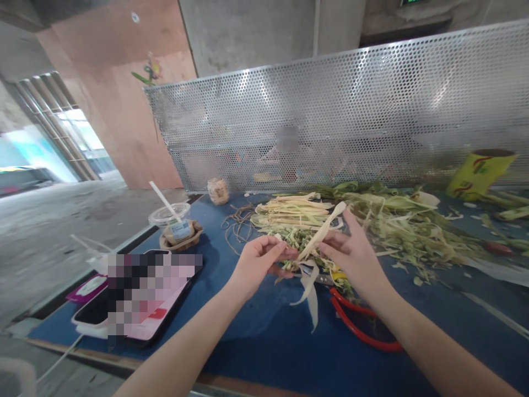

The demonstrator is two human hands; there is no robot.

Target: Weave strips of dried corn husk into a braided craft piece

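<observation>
While both hands (259,258) (354,251) hold husk (320,234), the cup label (181,228) is unreadable.

A workshop is suggested by the concrete wall (252,33), the perforated screen (322,110) and plant leaves (392,220) on the worktable (264,342).

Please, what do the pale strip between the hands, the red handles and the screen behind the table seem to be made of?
Pale strip: probably dried plant leaf, matt; it looks thin and papery.
Red handles: likely smooth plastic or rubber; the colour is even.
Screen: apparently shiny metal; bright reflections show on its perforated surface.
</observation>
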